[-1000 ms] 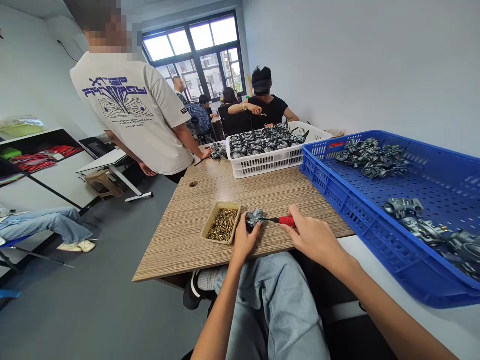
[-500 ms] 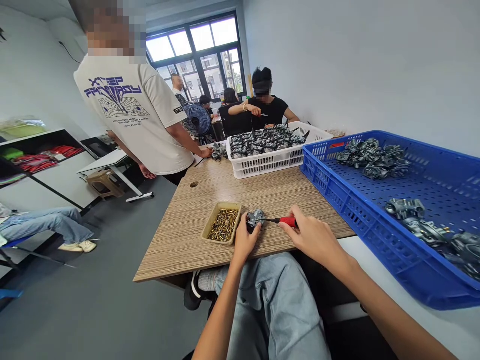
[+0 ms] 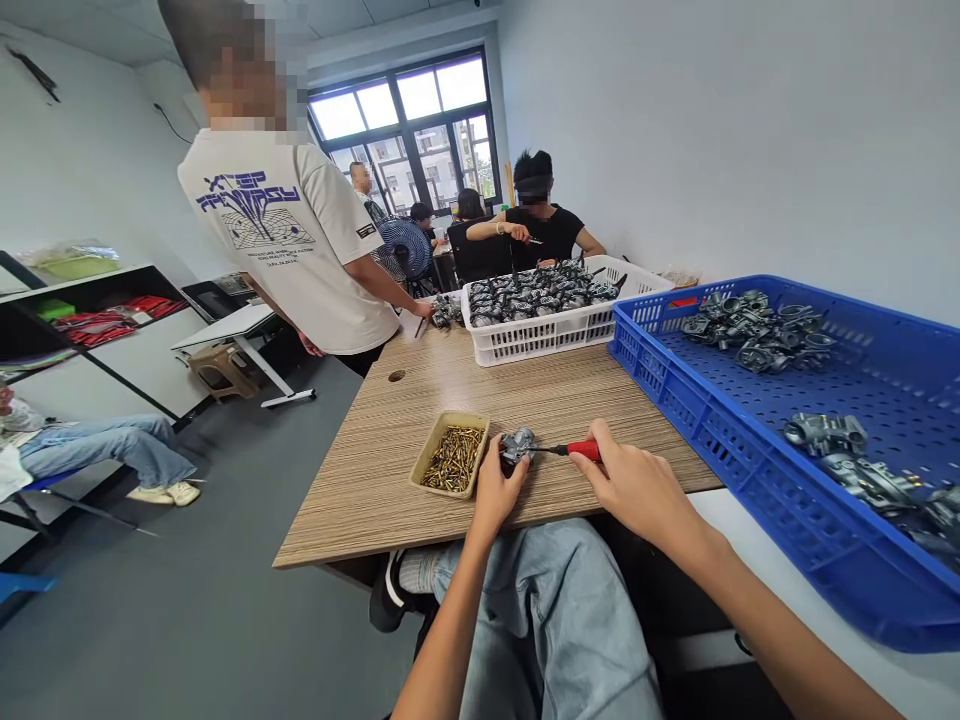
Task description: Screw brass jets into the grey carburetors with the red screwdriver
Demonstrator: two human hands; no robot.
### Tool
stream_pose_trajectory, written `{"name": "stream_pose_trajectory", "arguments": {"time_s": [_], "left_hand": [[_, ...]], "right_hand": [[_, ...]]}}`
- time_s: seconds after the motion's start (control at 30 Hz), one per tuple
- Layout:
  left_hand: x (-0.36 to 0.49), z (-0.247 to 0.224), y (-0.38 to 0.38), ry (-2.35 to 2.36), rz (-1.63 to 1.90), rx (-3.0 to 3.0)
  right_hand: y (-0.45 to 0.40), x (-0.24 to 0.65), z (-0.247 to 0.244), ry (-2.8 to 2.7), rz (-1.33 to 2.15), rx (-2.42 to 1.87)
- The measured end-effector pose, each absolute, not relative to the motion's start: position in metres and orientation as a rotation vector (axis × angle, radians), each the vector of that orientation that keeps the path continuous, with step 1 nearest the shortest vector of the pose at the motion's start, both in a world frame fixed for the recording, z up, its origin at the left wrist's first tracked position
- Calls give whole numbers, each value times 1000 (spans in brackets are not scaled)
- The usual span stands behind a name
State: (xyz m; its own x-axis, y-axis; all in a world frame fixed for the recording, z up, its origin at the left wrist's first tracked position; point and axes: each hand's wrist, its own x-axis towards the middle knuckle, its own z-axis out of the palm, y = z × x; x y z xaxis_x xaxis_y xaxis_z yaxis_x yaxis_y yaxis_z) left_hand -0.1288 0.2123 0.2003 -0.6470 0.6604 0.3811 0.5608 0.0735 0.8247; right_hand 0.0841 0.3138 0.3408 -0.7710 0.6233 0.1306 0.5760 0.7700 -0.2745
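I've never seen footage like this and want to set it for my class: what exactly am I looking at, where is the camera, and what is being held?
No machine here: these are a person's own two bare hands, filmed by a camera worn on their head, looking forward and down. The left hand grips a metal carburetor body. The right hand holds a red-handled screwdriver, its shaft reaching to that part. On the wood-grain table sit a small tray of brass-coloured screws and a white basket of similar metal parts. A blue perforated crate holds more.
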Motion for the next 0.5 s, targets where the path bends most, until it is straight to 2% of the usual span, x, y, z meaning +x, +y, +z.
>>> {"name": "stream_pose_trajectory", "arguments": {"time_s": [0.2,0.5], "left_hand": [[-130,199,213,2233,1630,1275],[-131,198,214,2242,1635,1272]], "right_hand": [[313,81,340,-2735,186,-1121],[317,83,334,-2707,269,-1063]]}}
